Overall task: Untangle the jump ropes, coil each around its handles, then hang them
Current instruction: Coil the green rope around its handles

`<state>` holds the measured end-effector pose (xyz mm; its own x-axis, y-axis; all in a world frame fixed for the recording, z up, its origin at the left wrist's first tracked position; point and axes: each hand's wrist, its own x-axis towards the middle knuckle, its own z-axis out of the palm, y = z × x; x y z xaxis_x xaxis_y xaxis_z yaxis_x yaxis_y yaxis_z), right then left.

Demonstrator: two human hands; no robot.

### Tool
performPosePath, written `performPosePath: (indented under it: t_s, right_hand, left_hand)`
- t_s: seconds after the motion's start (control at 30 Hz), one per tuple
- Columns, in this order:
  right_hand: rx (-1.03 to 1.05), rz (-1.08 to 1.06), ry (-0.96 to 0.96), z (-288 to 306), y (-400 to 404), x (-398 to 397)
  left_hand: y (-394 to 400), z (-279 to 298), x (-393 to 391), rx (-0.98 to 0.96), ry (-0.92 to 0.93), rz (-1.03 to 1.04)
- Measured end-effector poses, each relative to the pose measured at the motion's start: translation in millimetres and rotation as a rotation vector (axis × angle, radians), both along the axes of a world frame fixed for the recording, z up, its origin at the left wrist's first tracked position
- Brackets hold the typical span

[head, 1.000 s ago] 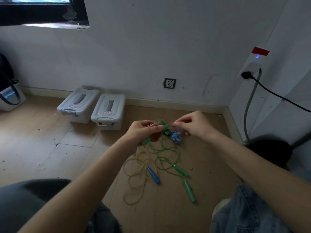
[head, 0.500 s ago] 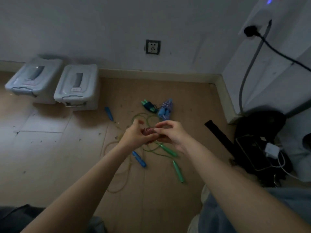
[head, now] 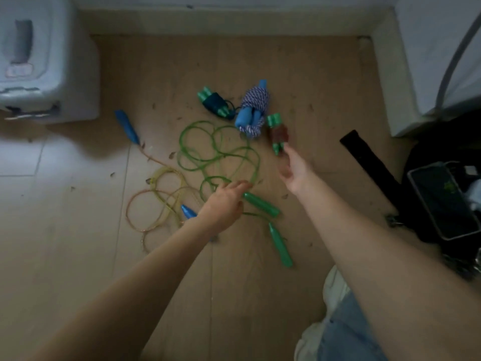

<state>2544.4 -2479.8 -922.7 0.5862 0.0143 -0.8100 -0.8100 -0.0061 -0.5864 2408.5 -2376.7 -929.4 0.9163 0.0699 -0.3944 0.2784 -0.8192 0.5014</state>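
Note:
A loose green jump rope [head: 216,155] lies in loops on the wooden floor, its two green handles [head: 261,204] near me. A yellow-orange rope [head: 161,201] with blue handles [head: 127,126] is tangled beside it on the left. Three coiled bundles lie further out: a dark one with green handles [head: 214,102], a blue-and-white one [head: 253,105], and a red one with green handles [head: 278,134]. My right hand [head: 294,168] is open, its fingertips right at the near end of the red bundle. My left hand [head: 226,201] is open, fingers stretched onto the green rope beside one handle.
A grey lidded storage box [head: 52,74] stands at the left by the skirting board. At the right lie a black bag with a phone on it [head: 442,199] and a black strap [head: 364,157]. My knee in jeans [head: 346,329] is at the bottom right.
Both hands held the red bundle in the air before. It now lies on the floor next to the blue-and-white bundle, and my left hand has dropped to the green rope. My view has tilted down.

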Motion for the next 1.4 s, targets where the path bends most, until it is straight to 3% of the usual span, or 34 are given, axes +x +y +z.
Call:
performPosePath:
  t_s: [0.07,0.13,0.27,0.33,0.47,0.53,0.63,0.7,0.77,0.87,1.0,1.1,1.17,1.3,1.37,1.4]
  right_hand:
    - [-0.352,0.131,-0.14,-12.6,-14.2,-20.2]
    - [-0.693,0.42,-0.321,-17.8,-29.8,-51.5]
    - [-0.95,1.209,-0.406,-24.1,-46.9,-114.4]
    - [-1.044,1.341,-0.42,-23.7,-48.0,-128.2]
    - [-0.851,1.339,-0.536,-10.5,-44.2,-126.6]
    - [-0.675,1.182,-0.572,5.3,-35.4,-115.7]
    - [-0.292,0.956,-0.424,54.6,-18.0,-93.9]
    - [-0.177,1.069,-0.402,94.3,-10.0,-77.9]
    - [-0.205,1.288,-0.515,143.8,-2.6,-66.1]
    - [-0.153,1.388,-0.658,226.4,4.6,-61.1]
    - [-0.048,1.269,-0.772,315.0,-3.3,-75.5]
    - [0.139,1.067,-0.77,355.3,-14.9,-90.8]
    - [0.25,0.95,-0.776,370.3,-21.8,-99.2]
    - [0.343,0.726,-0.796,382.6,-28.0,-110.7]
    - [0.263,0.6,-0.822,379.5,-30.2,-109.8]
    - [0.147,0.641,-0.861,376.0,-30.6,-110.6]
  left_hand:
    - [-9.4,-15.0,1.9,0.186,0.061,-0.111]
    - [-17.4,-23.1,4.1,0.342,0.033,-0.135]
    - [-21.6,-25.5,-5.4,0.395,0.018,-0.11]
    - [-18.1,-21.8,-20.3,0.388,0.01,-0.132]
    - [-2.5,-5.6,-47.7,0.3,0.03,-0.144]
    - [5.5,10.7,-55.9,0.134,0.009,0.063]
    - [12.5,47.3,-56.0,-0.127,-0.156,0.313]
    - [17.4,82.0,-47.8,-0.243,-0.243,0.335]
    - [22.4,123.7,-38.2,-0.39,-0.271,0.309]
    - [24.6,192.4,-36.8,-0.64,-0.317,0.251]
    - [28.5,274.2,-53.2,-0.598,-0.416,0.147]
    - [27.6,324.8,-66.7,-0.505,-0.467,0.056]
    - [23.3,350.5,-76.5,-0.565,-0.473,0.027]
    - [29.1,354.5,-115.6,-0.657,-0.152,0.009]
    - [32.4,334.9,-133.9,-0.604,-0.053,0.021]
    - [33.2,328.6,-136.5,-0.608,-0.075,0.1]
